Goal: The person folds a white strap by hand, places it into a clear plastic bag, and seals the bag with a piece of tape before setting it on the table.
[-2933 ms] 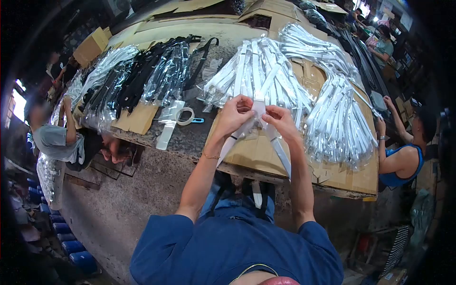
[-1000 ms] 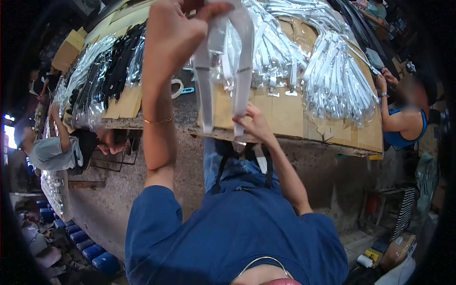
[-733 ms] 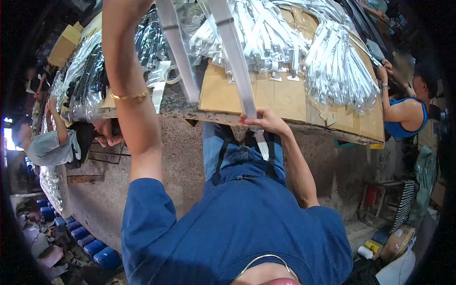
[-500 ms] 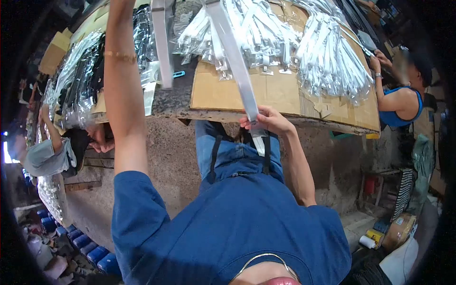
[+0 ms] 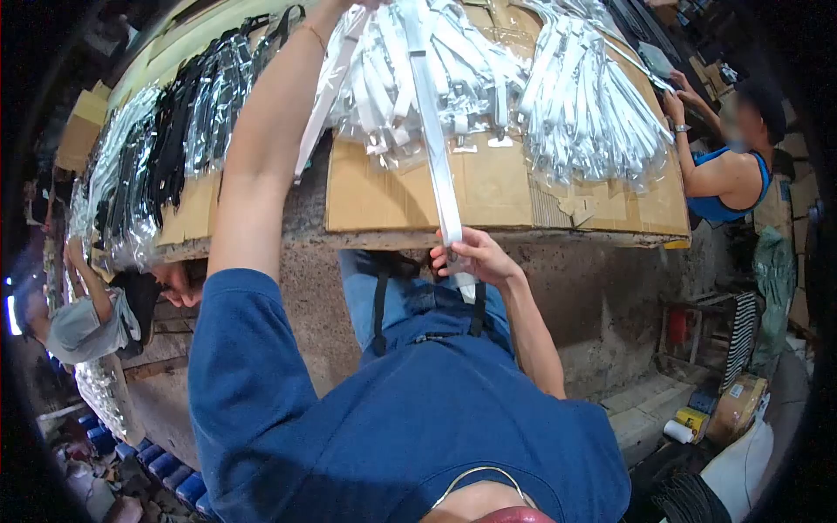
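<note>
My right hand [image 5: 479, 257], at the table's near edge, is closed around the lower end of a long, flat white strap [image 5: 440, 166] in a clear plastic sleeve. The strap runs up across the table, and its top is cut off by the frame. My left arm reaches to the far side. Only the edge of my left hand [image 5: 353, 3] shows at the top, so its fingers are hidden. Beside that wrist another pale strip [image 5: 319, 118] slants down; whether the hand grips it is not visible. Bagged white straps [image 5: 379, 96] lie fanned under the long strap.
A second fanned pile of bagged straps [image 5: 588, 113] lies to the right on cardboard [image 5: 384, 187]. Black bagged straps [image 5: 174, 131] are in rows at left. A person in a blue top [image 5: 732, 170] works at right, another in grey [image 5: 83, 318] at left.
My left arm has swung rightward, and the pale strip near it has shifted right too. The long strap hangs straighter, with my right hand still on its lower end. The whole view has shifted slightly.
</note>
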Available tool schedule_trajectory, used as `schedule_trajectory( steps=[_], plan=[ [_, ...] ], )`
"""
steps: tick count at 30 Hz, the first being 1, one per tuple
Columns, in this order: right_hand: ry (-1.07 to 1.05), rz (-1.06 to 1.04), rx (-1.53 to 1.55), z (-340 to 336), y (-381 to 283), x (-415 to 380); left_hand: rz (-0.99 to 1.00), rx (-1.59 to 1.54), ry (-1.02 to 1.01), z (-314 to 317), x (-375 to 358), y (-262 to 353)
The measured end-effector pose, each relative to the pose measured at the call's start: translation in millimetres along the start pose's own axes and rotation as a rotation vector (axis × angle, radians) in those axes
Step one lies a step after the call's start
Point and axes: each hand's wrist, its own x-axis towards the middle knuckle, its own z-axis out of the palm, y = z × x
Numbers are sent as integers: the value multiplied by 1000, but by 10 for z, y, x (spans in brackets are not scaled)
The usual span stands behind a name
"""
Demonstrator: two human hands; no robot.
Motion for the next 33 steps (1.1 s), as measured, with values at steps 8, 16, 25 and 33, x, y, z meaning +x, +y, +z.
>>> schedule_trajectory(
  steps=[8,16,25,33],
  plan=[
    [250,-79,-645,-264,-659,-148,184,-316,44,-127,-286,805],
    [684,-862,-1195,286,-2394,350,304,-85,14,-521,-520,1568],
    [292,-1199,-929,1416,-3326,944,355,-164,36,-611,-891,1929],
    [302,-1084,-969,1656,-3470,865,341,-191,18,-636,-1006,1920]
  ],
)
